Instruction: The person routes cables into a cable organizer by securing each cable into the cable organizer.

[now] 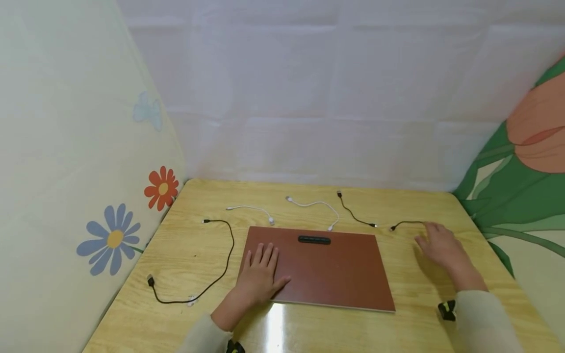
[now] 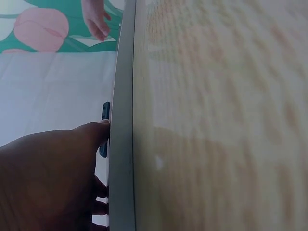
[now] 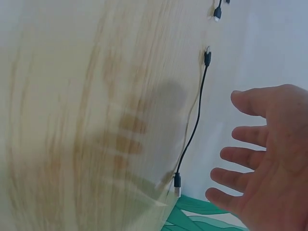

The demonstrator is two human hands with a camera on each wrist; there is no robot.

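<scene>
My left hand [image 1: 258, 279] lies flat with spread fingers on the left part of a reddish-brown board [image 1: 337, 272]. A black ridged strip [image 1: 314, 240] sits near the board's far edge, beyond the thumb. In the left wrist view, the board's pale side edge [image 2: 121, 144] shows beside that hand. At the right, my right hand [image 1: 443, 246] hovers over the table by a short black USB cable [image 1: 403, 222], overlapping its right end in the head view. The right wrist view shows its fingers loosely extended and apart from this cable [image 3: 198, 113], with nothing held.
Two white cables [image 1: 309, 204] and a short black cable [image 1: 348, 211] lie beyond the board. A longer black cable [image 1: 227, 260] curves along the left of the wooden table [image 1: 198, 196]. White sheeting [image 1: 326, 98] stands behind, with flower-printed cloth [image 1: 115, 239] at both sides.
</scene>
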